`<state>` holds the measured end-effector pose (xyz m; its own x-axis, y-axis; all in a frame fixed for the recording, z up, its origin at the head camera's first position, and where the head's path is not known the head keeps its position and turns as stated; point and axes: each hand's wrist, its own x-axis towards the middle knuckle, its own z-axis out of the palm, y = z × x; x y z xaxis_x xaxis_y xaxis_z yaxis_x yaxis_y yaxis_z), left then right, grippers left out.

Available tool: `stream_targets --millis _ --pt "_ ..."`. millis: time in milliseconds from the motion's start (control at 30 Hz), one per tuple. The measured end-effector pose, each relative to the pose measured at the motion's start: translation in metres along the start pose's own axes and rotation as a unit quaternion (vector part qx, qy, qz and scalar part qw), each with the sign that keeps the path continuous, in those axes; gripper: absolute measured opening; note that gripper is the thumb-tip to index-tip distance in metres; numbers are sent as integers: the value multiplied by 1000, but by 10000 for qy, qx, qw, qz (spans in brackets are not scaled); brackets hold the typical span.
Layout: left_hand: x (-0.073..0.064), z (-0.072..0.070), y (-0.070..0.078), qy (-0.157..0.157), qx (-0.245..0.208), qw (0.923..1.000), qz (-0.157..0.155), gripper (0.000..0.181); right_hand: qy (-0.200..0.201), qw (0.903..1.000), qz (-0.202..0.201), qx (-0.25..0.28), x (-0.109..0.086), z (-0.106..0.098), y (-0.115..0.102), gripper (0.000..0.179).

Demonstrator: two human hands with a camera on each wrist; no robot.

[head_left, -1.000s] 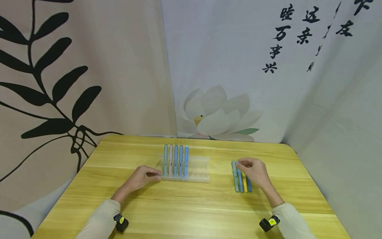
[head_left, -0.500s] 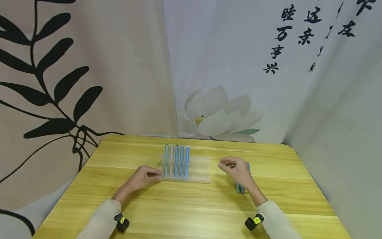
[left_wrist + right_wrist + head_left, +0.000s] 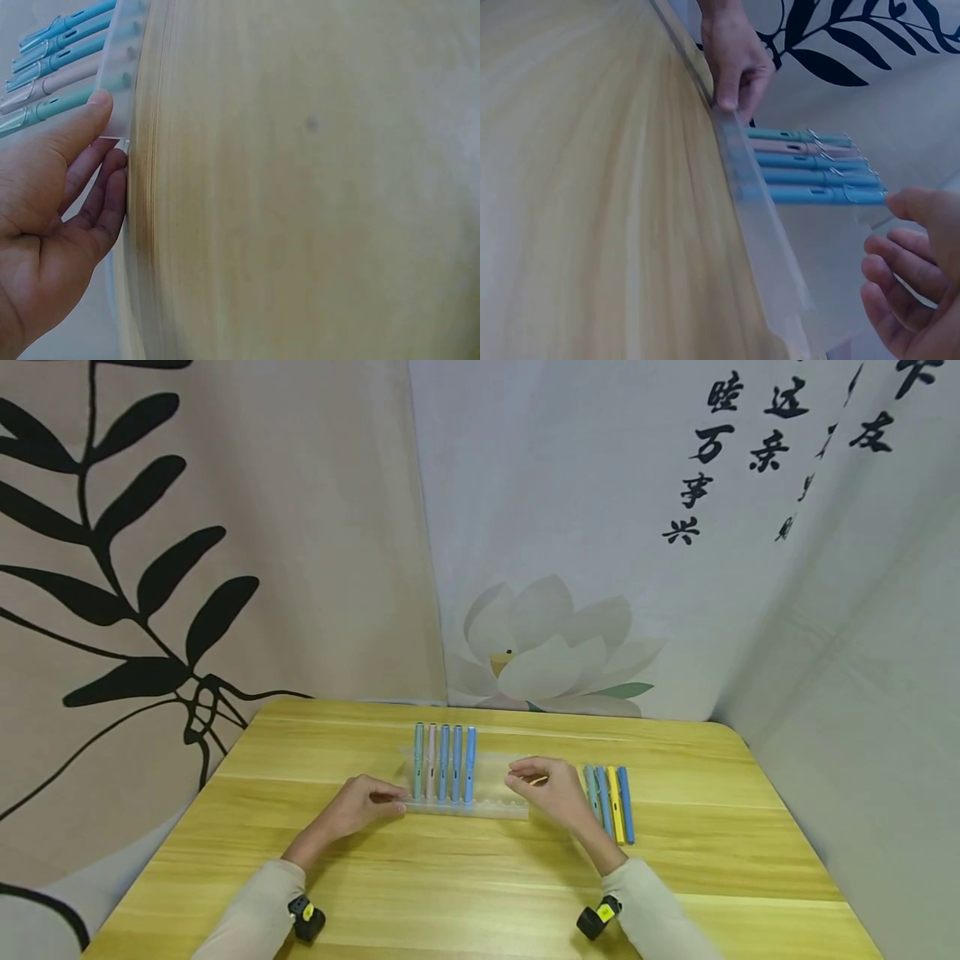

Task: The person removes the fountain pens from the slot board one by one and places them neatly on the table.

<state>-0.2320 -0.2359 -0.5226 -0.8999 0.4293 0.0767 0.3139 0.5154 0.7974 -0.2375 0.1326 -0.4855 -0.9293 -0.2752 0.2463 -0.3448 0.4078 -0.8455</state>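
A clear plastic pen rack (image 3: 501, 810) stands on the table, holding a row of capped pens: one green (image 3: 417, 762), one pink (image 3: 431, 763) and several blue (image 3: 470, 764). My left hand (image 3: 367, 800) pinches the rack's left end; in the left wrist view the thumb (image 3: 97, 112) lies on its corner beside the green pen. At the rack's right end hovers my right hand (image 3: 551, 787). Its thumb and fingers are apart with nothing between them in the right wrist view, where the thumb (image 3: 915, 206) appears close to the nearest blue pen's clip end.
Right of the rack, several pens lie side by side on the wooden table (image 3: 465, 893): a green pen (image 3: 592, 792), blue ones and a yellow pen (image 3: 616, 806). A printed curtain (image 3: 570, 527) hangs behind the table's far edge.
My right hand has moved left from the loose pens to the right end of the rack, uncovering those pens. My left hand stays at the rack's left end.
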Motion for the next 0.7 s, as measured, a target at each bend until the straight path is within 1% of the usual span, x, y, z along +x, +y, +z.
stream_targets --millis 67,167,233,367,467,700 --pt "0 0 0 2 6 10000 -11 31 -45 9999 105 16 2 7 -1 22" --pt "0 0 1 17 24 10000 -18 31 -54 9999 162 -23 4 17 0 24" --pt "0 0 1 21 49 10000 60 31 -43 9999 152 -7 6 23 1 25" --pt "1 0 1 23 63 10000 38 31 -52 10000 82 -2 10 35 2 26" --pt "1 0 0 -6 52 10000 -49 32 -32 10000 55 -55 13 43 3 25" --pt "1 0 -2 -52 47 10000 -53 32 73 9998 153 92 19 56 -1 24"
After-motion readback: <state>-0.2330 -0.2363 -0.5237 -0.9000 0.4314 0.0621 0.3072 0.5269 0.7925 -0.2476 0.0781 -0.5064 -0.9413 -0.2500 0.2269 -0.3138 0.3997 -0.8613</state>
